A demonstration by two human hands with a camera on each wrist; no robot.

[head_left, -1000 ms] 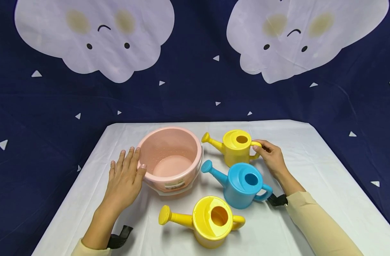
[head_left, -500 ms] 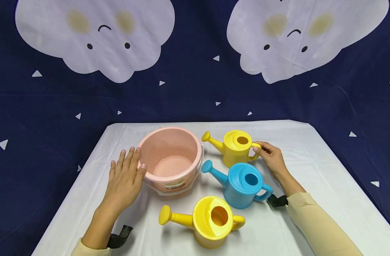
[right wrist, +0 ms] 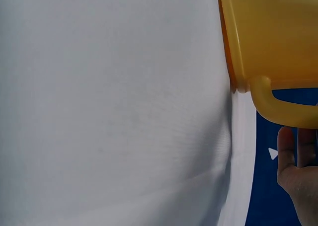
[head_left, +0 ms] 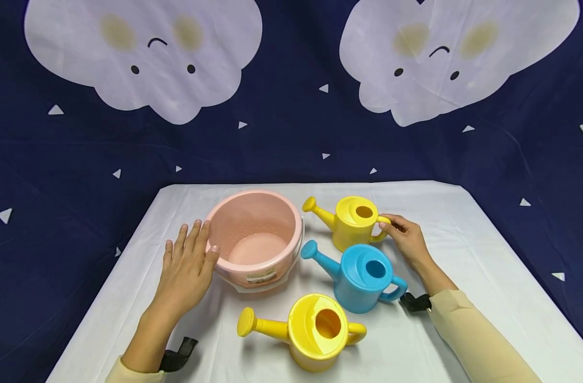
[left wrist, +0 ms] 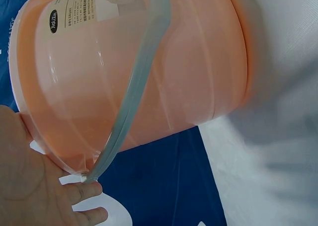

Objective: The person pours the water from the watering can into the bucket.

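Note:
A pink bucket (head_left: 260, 250) stands upright at the left middle of the table. Flat against its left rim rests my left hand (head_left: 186, 266), fingers straight; in the left wrist view the fingertips touch near where the grey bail handle (left wrist: 131, 94) joins the rim. At the far right, my right hand (head_left: 406, 238) pinches the handle of a yellow watering can (head_left: 354, 229) between thumb and fingers. That can is upright, its spout pointing left toward the bucket. The right wrist view shows the can's base (right wrist: 233, 42) at the cloth, with part of the hand out of frame.
A blue watering can (head_left: 360, 282) stands just in front of the held one, near my right wrist. Closer to me is another yellow watering can (head_left: 315, 335), its spout also leftward. White cloth (head_left: 468, 255) covers the table; a dark blue backdrop (head_left: 291, 143) hangs behind.
The far yellow watering can has shifted very slightly toward me and to the right, together with my right hand. My left hand and the bucket have stayed put.

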